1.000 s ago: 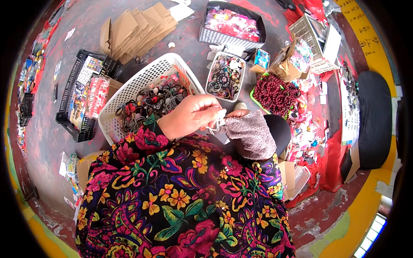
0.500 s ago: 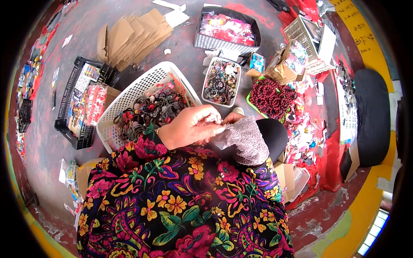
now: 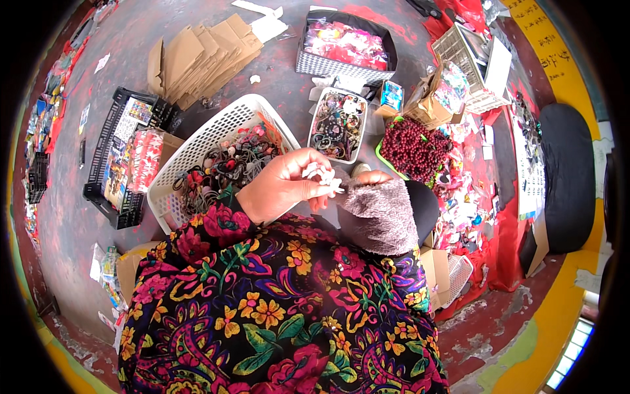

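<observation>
My left hand (image 3: pixel 282 187) is raised in front of my chest, fingers closed around a small white item (image 3: pixel 323 177). My right hand (image 3: pixel 369 178), mostly covered by a fuzzy grey-pink sleeve, meets it at the same white item; only the knuckles show. Below and behind the hands stands a white plastic basket (image 3: pixel 197 148) with several dark hair ties and red bits inside. My flowered black garment fills the lower part of the view.
A small white tray of hair bands (image 3: pixel 336 125) sits past the hands, a heap of dark red beads (image 3: pixel 413 146) to its right. Flattened cardboard (image 3: pixel 197 56), a black crate (image 3: pixel 121 157), a grey basket of pink packets (image 3: pixel 344 46) and a black cushion (image 3: pixel 564 177) lie around.
Both hands have stayed together at the white item, working it with small finger movements. The view has shifted slightly, so the baskets sit a little lower and to the left.
</observation>
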`<state>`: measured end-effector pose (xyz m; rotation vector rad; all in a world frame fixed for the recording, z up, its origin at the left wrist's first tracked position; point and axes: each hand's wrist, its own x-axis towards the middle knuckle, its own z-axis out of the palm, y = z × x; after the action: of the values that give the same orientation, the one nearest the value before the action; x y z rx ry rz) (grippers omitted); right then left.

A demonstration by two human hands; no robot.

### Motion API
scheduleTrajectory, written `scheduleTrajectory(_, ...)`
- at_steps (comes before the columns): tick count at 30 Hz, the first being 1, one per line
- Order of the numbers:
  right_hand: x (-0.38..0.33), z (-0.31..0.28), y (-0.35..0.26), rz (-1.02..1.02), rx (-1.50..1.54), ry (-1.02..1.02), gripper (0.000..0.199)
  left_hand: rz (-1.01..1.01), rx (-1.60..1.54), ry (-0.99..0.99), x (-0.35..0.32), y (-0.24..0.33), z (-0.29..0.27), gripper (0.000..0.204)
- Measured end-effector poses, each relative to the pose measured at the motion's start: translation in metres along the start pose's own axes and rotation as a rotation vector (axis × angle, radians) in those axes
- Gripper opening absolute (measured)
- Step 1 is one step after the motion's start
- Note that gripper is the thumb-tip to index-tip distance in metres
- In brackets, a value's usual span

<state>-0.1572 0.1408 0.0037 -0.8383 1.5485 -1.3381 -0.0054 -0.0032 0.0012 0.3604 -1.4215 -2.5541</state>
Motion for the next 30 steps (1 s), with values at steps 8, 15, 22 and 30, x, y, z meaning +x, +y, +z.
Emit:
scheduleTrajectory(8,-0.016,0.011,-0.024,-0.352,-0.419,0.117,0.022,0.014,-0.009,-0.037,-0.002,0.005,0.004,0.016)
scheduleTrajectory(15,-0.017,0.014,-0.02,-0.452,-0.532,0.137,0.024,0.096,0.171,0.01,-0.006,0.006,0.01,0.02)
scheduleTrajectory(22,-0.016,0.02,-0.025,-0.421,-0.597,0.164,0.022,0.263,0.44,0.074,-0.008,0.0,0.011,0.018)
scheduleTrajectory(30,-0.012,0.028,-0.025,-0.42,-0.733,0.214,0.017,0.399,0.677,0.139,-0.007,-0.004,0.01,0.019)
